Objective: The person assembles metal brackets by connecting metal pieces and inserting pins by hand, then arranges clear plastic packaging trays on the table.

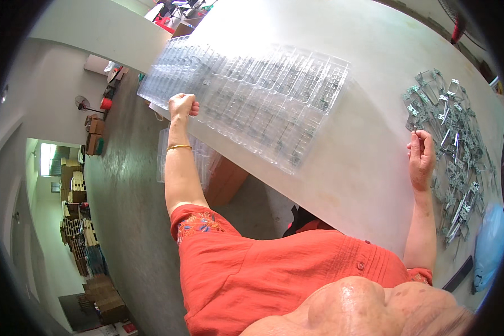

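My left hand (183, 105) is closed into a fist above the near left edge of the clear plastic trays; whatever it may hold is hidden. Beneath and beyond it, one clear tray (274, 126) with rows of narrow compartments lies on the white table. Small metal pieces show in several compartments, and another clear tray (176, 70) adjoins on the left. On the right, my right hand (422, 159) is at the near left side of a loose pile of thin metal brackets (456, 129). Its thumb and fingers are pinched together, and what is between them is too small to tell.
The white table (369, 157) stretches away from me. A blue plastic bag (491, 241) and a dark bar-shaped object (458, 274) lie at the right. Below the left table edge are more clear trays (199, 159) and a brown box (227, 182). Stacked cartons (103, 297) stand beyond the floor.
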Tool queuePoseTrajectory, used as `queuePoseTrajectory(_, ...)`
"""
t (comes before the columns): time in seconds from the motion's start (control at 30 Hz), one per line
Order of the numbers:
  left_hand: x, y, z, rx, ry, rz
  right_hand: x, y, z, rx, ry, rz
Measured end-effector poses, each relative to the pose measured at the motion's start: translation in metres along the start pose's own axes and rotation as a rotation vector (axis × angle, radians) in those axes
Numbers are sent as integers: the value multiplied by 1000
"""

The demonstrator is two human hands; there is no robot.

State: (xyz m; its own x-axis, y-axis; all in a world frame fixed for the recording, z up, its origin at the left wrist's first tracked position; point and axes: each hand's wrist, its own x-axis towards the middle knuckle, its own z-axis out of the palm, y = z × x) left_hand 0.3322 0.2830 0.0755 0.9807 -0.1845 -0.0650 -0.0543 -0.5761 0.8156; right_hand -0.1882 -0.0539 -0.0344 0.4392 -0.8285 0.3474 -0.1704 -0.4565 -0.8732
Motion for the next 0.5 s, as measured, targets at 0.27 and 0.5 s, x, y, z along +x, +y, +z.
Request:
queuePoseTrajectory(0.27,12,-4,9,44,-47,-37,0,-5,0,27,-9,46)
queuePoseTrajectory(0.5,16,4,11,121,-19,-12,0,-1,0,7,-11,22)
